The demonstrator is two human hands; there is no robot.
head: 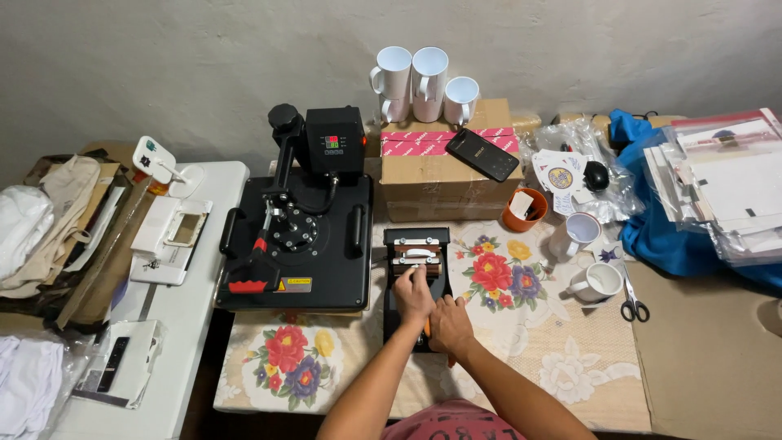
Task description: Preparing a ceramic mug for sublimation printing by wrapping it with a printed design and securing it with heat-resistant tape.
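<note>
L fingers (420, 275) atop mug press (417, 259).

Bare grey wall (163, 57), white table (187, 310)

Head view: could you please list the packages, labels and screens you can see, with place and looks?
Cardboard box: behind the mug press, brown, pink tape strip.
Control screen: on the black heat press, small, red and green digits.
Phone: on the box, dark screen.
Warning label: press front edge, yellow rectangle.
</note>
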